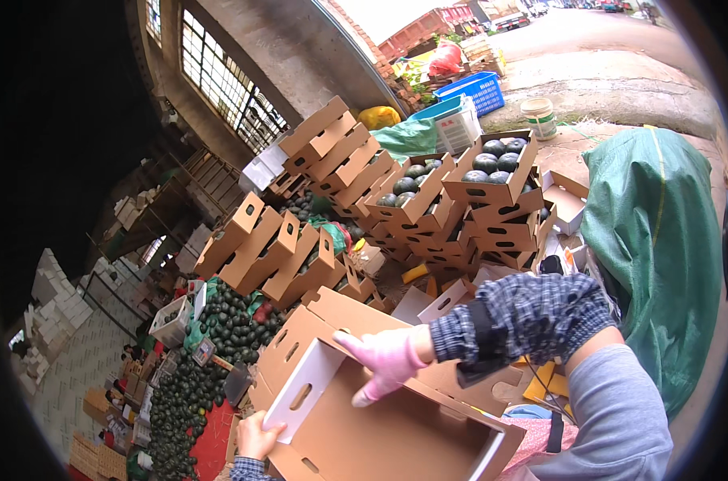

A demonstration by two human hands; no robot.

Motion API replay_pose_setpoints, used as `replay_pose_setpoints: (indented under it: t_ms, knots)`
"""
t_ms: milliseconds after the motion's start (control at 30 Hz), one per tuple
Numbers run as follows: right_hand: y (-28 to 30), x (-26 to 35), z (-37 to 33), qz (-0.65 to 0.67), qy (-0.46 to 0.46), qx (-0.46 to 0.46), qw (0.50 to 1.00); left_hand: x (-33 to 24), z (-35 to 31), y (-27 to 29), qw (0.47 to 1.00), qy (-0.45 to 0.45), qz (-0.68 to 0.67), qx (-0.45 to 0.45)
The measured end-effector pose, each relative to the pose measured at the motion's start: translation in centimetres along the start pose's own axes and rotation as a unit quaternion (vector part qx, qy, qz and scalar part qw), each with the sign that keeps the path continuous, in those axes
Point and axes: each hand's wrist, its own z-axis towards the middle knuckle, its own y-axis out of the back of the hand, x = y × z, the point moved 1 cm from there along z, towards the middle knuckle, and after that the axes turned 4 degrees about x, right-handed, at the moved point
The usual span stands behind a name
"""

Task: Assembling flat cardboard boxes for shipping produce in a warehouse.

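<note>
A brown cardboard box with white inner end walls lies open and tilted in front of me. My left hand, bare, grips its near left corner; the thumb rests by the white end wall, and the other fingers are partly hidden. In a pink glove, my right hand reaches across the box's far left corner. Its thumb and a finger are spread wide apart, the finger near the top of the white wall and the thumb over the inside. A brown flap stands out beyond the far side.
Stacked cartons of round dark green fruit stand ahead, with more stacked boxes to their left. Many dark green fruits cover the floor at left. A large green sack rises at right. Beyond are a blue crate and a bucket.
</note>
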Motion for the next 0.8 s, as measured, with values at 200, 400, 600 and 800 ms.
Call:
replay_pose_setpoints:
  t_ms: [200,400,600,800]
  knots:
    - [2.1,-7.2,-9.3,-0.056,0.085,-0.199,0.975,-3.4,-2.5,4.6,0.800,0.035,-0.574,-0.170]
    - [13.3,-24.7,-16.3,-0.118,-0.128,-0.384,0.907,-3.5,-14.8,-4.5,0.972,0.113,-0.046,0.201]
    - [9.7,-36.6,-20.1,-0.236,-0.255,-0.327,0.879,-2.0,-19.4,-9.6,0.929,0.199,-0.311,0.013]
    - [-0.4,-40.2,-14.5,-0.206,-0.343,-0.241,0.884,-5.1,-19.1,-9.0,0.876,0.140,-0.443,-0.131]
